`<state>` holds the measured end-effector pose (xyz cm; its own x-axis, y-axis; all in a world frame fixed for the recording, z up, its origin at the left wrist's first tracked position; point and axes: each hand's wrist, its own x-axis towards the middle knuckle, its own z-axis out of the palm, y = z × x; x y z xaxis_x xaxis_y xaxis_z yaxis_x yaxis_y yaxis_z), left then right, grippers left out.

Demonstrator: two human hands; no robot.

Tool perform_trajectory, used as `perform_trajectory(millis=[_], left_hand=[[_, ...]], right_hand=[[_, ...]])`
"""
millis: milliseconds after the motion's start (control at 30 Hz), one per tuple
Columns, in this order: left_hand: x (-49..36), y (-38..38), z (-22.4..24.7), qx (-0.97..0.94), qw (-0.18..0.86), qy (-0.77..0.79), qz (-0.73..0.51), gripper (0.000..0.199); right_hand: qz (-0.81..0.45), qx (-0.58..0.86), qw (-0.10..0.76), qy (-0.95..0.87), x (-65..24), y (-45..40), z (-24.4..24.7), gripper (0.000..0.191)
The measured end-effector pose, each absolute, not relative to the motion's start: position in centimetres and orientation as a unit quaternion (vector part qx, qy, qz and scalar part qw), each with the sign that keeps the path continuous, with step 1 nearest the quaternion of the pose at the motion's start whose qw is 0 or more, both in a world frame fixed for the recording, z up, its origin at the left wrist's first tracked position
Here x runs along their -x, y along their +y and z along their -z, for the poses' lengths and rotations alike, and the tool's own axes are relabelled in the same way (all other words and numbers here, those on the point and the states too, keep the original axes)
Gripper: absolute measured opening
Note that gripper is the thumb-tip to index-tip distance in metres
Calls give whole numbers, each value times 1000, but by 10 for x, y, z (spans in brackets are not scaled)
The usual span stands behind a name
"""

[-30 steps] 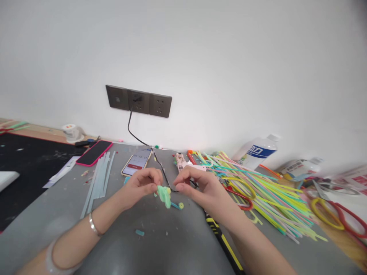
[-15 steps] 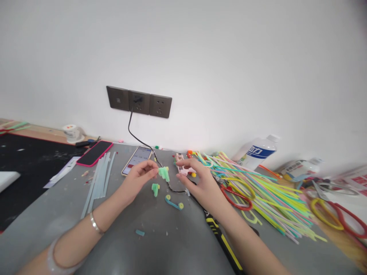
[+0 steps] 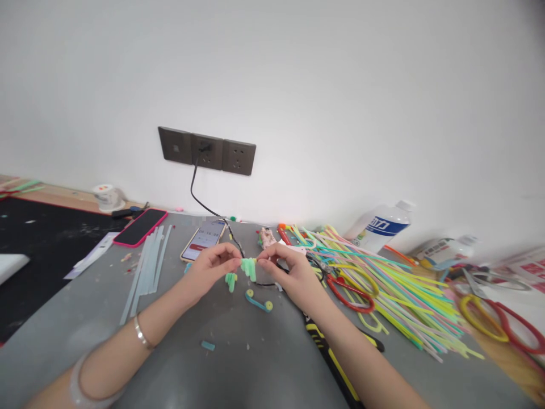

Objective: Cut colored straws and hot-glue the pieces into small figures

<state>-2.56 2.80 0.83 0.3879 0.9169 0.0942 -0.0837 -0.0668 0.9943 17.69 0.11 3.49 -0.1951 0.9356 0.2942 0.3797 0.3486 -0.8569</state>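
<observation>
Green piece [image 3: 249,269] being pinched between fingertips of left hand [image 3: 216,265] and right hand [image 3: 296,277]. Risks: being bent, if squeeze is being applied unevenly; being dropped toward blue strip [image 3: 258,303] below hands, if either pinch is being loosened.

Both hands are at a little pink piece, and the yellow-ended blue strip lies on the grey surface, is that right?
Not quite: the little piece between the left hand and right hand is mostly light green, not pink, as the head view shows. The yellow-ended blue strip does lie on the grey surface.
</observation>
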Motion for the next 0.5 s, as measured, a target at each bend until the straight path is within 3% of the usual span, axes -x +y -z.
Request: perform_trajectory(millis=[500], left_hand=[[26,26,-11,-615,579,337,-415,24]], right_hand=[[-349,477,410,-694,-174,-2,-38,9]])
